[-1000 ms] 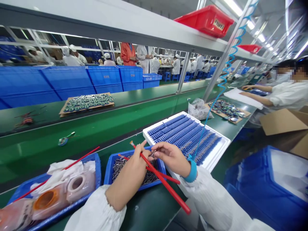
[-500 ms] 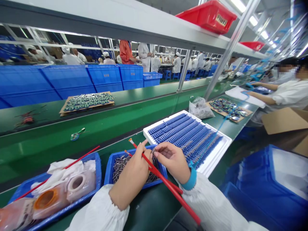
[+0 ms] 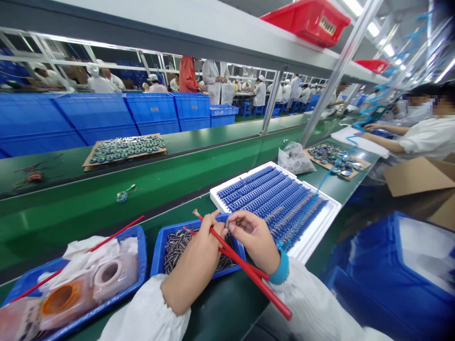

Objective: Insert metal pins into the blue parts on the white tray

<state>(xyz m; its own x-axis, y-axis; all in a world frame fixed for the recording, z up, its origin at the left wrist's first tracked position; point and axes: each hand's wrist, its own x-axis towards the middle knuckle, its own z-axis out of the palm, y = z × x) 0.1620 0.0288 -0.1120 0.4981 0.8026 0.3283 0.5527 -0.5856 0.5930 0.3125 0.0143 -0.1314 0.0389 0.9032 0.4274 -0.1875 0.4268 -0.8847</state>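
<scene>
My left hand (image 3: 194, 267) is closed around a long red rod (image 3: 249, 270), and a second, thinner red rod crosses it. My right hand (image 3: 254, 241) pinches a small dark metal coil (image 3: 226, 222) close to the rod's tip, just above a blue tray (image 3: 159, 251) heaped with dark metal coils. Behind my right hand lies a white foam tray (image 3: 223, 199) holding rows of blue parts with metal coils. To the left, a blue tray (image 3: 142, 255) carries white cloth, wrapped tape rolls and another red rod.
A green conveyor belt (image 3: 106, 213) runs behind my trays, carrying a small green-handled tool and cardboard sheets of round parts. Blue crates line the far side. A co-worker's arms, a plastic bag, a cardboard box and blue crates stand to the right, beneath a shelf holding red bins.
The small green-handled tool has travelled right along the belt. The long red rod's lower end has swung up and left, and my view has shifted slightly.
</scene>
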